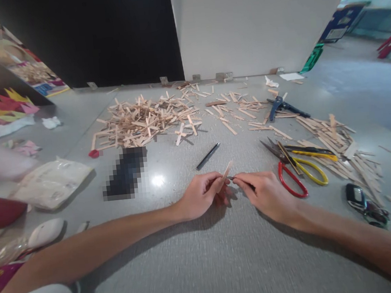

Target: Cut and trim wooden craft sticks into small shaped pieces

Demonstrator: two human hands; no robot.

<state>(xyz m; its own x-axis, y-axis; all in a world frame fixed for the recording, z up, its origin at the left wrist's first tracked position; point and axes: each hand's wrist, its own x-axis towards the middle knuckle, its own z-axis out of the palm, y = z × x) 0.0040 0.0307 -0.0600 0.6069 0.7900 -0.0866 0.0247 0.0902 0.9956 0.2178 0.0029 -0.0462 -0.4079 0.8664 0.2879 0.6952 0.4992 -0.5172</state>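
Above the grey table, my left hand (205, 193) pinches a thin flat wooden stick (227, 171) that slants up and to the right. My right hand (262, 189) is closed, thumb against forefinger, on a small dark pointed thing (231, 178) whose tip reaches the stick; its kind cannot be made out. A dark pen (208, 156) lies just beyond the left hand. To the right of the right hand lie scissors with a red handle loop (291, 181) and a yellow handle loop (311, 171), beside a yellow-and-black cutter knife (315, 152).
A big heap of wooden sticks (144, 121) lies at the back; more stick pieces (333, 138) are at right. Around are a blue hand cutter (283, 106), a blurred-out dark rectangle (125, 174), keys (363, 201), a plastic packet (55, 182) and a white mouse (46, 232). Upright panels (260, 25) stand behind.
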